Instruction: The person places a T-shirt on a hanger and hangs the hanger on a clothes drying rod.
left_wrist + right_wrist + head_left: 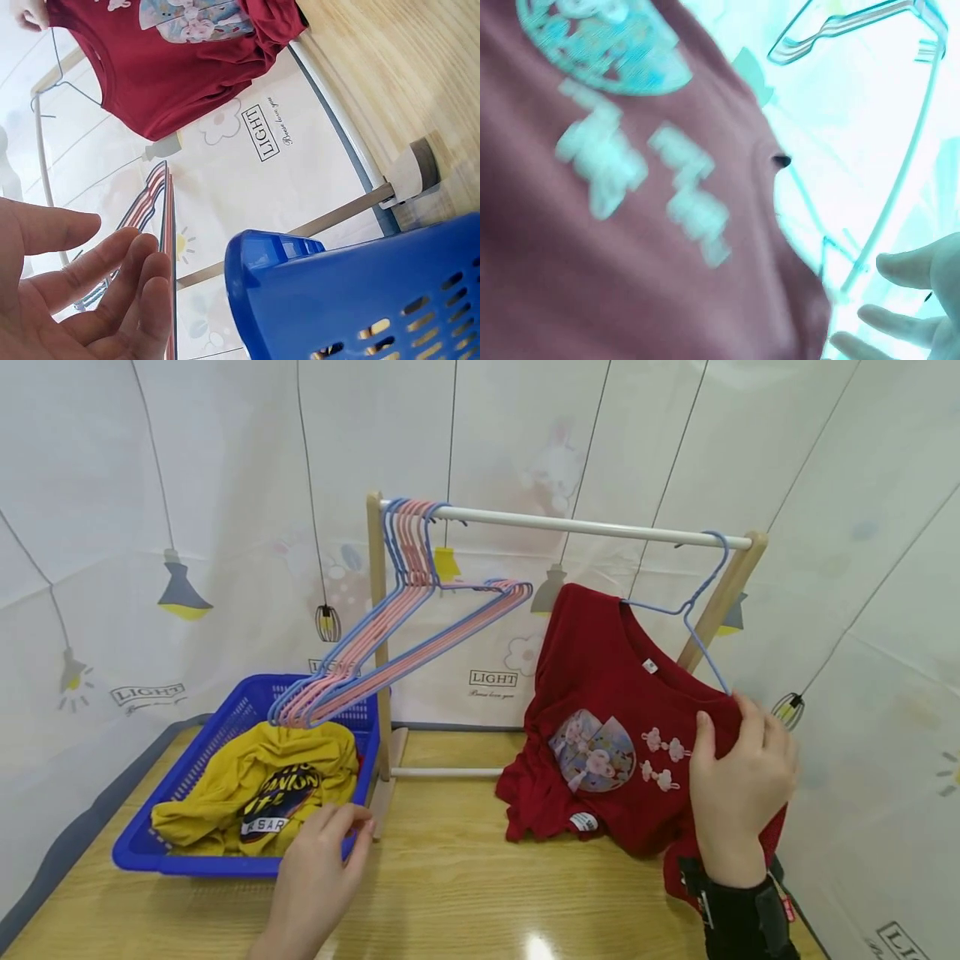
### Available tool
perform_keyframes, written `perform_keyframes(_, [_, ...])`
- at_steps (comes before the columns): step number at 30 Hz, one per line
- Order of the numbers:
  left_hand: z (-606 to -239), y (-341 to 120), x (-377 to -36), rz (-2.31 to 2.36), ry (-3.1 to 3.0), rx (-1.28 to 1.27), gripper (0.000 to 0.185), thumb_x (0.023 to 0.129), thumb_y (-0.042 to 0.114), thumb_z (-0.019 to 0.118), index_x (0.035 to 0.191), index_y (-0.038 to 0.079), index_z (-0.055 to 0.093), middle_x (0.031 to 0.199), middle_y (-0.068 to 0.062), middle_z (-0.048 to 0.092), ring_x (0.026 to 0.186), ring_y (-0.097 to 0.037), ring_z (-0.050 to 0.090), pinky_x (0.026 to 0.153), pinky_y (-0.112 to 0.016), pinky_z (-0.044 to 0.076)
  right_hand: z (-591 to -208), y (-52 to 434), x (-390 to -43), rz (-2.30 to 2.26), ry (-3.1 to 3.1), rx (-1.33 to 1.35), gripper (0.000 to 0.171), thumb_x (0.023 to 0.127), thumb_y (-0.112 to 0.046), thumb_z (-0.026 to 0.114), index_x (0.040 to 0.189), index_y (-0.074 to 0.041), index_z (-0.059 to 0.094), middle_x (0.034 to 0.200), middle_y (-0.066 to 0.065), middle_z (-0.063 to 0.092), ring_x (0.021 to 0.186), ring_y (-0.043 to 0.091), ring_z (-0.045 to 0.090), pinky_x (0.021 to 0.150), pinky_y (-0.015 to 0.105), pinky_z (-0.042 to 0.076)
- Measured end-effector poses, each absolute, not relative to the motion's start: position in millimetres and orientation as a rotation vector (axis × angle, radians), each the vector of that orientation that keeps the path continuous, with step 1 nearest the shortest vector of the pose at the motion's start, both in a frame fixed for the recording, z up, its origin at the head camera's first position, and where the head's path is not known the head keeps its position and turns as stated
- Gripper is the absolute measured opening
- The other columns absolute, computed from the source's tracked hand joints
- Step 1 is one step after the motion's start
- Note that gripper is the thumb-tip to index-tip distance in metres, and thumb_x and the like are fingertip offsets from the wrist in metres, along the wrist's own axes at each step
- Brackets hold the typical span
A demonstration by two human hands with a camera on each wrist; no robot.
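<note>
A red short-sleeved shirt [600, 693] with a printed round patch and pale cloud shapes hangs slanted from a blue hanger [686, 607] at the rod's right end. One arm of that hanger goes into the neck; the other shows outside the collar. My right hand [746, 772] is at the shirt's right shoulder, by the hanger's lower tip. In the right wrist view its fingers [904, 322] are extended beside the fabric, with nothing between them. My left hand [322, 868], loosely bent and holding nothing, hovers before the front rim of the blue basket [217, 865].
A yellow garment [262, 785] with dark print lies in the basket. Several blue and pink hangers [405, 610] crowd the left end of the white rod [570, 524]. The rack's wooden left post [378, 693] stands beside the basket on the wooden table [450, 893].
</note>
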State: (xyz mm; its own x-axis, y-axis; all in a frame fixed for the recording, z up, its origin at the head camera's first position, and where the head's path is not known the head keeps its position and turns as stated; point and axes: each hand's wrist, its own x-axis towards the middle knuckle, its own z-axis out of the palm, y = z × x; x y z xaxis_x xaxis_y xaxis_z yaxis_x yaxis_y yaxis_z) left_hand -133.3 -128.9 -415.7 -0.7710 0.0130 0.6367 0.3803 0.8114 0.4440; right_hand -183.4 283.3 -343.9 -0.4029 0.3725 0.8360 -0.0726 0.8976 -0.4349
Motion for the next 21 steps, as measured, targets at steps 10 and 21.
perform_keyframes(10, [-420.7, -136.3, -131.2, -0.737, -2.321, -0.273, 0.014, 0.083, 0.001, 0.082, 0.089, 0.012, 0.074, 0.083, 0.002, 0.063, 0.075, -0.014, 0.059, 0.061, -0.038, 0.051, -342.7, 221.5, -223.9, 0.536, -1.895, 0.087, 0.045, 0.099, -0.027, 0.068, 0.132, 0.003, 0.063, 0.134, 0.026, 0.058, 0.119, 0.047, 0.052, 0.101, 0.061, 0.039])
perform_keyframes(21, [-421.2, -136.1, -130.3, -0.74, -2.347, -0.252, 0.013, 0.084, 0.002, 0.082, 0.089, 0.011, 0.073, 0.082, 0.002, 0.062, 0.075, -0.014, 0.059, 0.061, -0.037, 0.051, -332.1, 114.9, -262.4, 0.766, -1.97, 0.396, 0.025, 0.1, -0.02, 0.071, 0.116, -0.001, 0.071, 0.093, 0.012, 0.075, 0.076, 0.025, 0.071, 0.063, 0.04, 0.056])
